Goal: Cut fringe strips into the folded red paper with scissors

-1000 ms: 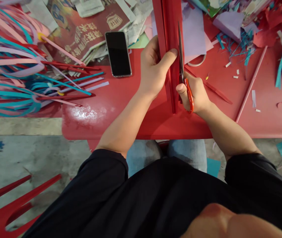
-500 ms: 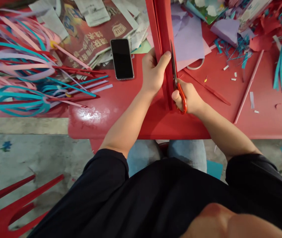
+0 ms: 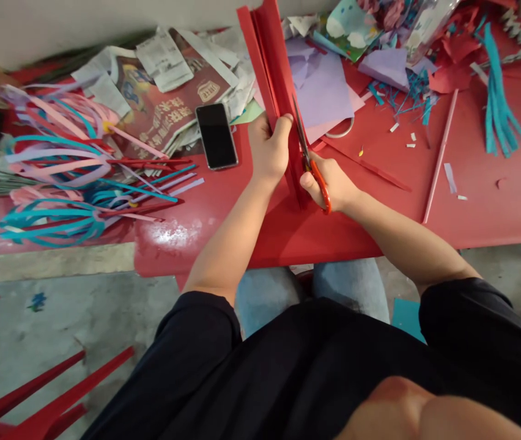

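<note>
Scissor tips now extend less far past the left thumb than 1.0 s ago; the view has also shifted, exposing more pale grey wall [image 3: 81, 21] at the top.

Hands: two, both engaged.
1. Left hand [image 3: 270, 150]: closed around one length of red lengthwise-folded paper [image 3: 275, 67], thumb on the upper face.
2. Right hand [image 3: 336, 183]: gripping one pair of metal scissors with orange-red handles [image 3: 323, 190], thumb at the near loop. The blades lie along the paper's right edge; whether they are fully together cannot be told.

Position of paper: over the front part of the red table [image 3: 494, 217], directly before the person, long axis pointing away from the body.

Items left of the hands:
- One black-screened smartphone [image 3: 217, 135], near the left hand.
- At least three bundles of pink, teal, lilac and red strips [image 3: 49, 223]; two yellow ties are visible.

Items right of the hands:
- Light purple sheets [image 3: 325, 91], overlapping, count uncertain.
- One narrow red strip [image 3: 380, 171].
- One thin pink stick [image 3: 441, 156].
- One teal fringed piece [image 3: 499, 101].
- Four small white scraps [image 3: 394, 127].
- One narrow lilac strip [image 3: 450, 178].
</note>
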A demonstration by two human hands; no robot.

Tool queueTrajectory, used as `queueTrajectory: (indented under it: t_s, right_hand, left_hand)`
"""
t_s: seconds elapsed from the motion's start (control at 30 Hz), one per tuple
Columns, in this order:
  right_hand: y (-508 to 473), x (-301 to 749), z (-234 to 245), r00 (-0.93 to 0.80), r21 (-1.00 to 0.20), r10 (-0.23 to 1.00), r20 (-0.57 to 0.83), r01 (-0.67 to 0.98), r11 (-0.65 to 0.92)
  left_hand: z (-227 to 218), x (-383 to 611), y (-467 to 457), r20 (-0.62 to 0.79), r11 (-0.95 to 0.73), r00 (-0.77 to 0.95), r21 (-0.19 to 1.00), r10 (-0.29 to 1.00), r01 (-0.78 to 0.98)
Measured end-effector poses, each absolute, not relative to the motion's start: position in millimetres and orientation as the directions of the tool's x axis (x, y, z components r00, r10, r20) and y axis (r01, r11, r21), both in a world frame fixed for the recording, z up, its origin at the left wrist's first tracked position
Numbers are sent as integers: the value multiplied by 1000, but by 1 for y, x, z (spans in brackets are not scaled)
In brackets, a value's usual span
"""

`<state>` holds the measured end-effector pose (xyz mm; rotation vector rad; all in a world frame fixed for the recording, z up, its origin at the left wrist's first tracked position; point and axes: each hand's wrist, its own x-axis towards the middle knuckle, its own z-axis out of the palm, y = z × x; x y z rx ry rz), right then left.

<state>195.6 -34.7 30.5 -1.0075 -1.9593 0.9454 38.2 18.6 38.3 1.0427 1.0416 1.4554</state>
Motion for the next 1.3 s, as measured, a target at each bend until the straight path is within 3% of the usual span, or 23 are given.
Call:
queueTrajectory:
  t_s: [0.1, 0.27, 0.43, 0.53, 1.13, 1.3]
  right_hand:
    - [-32, 196, 27, -430, -833, 867, 251, 360, 420]
    - [-31, 196, 22, -451, -822, 855, 258, 363, 440]
    - [-38, 193, 25, -441, -806, 851, 284, 370, 461]
    - [-39, 192, 27, -429, -800, 850, 307, 368, 474]
    - [-40, 193, 30, -395, -802, 859, 326, 366, 472]
    - [-42, 192, 31, -402, -837, 866, 296, 327, 438]
  left_hand:
    - [37, 39, 11, 203, -236, -172, 950, 964, -203]
    - [28, 30, 9, 105, -124, -89, 963, 990, -241]
    - [26, 29, 9, 311, -336, -167, 930, 936, -152]
    - [29, 33, 4, 367, -390, -160, 909, 916, -149]
    - [2, 29, 21, 381, -411, -180, 892, 907, -187]
    - [19, 27, 16, 404, -430, -161, 879, 901, -204]
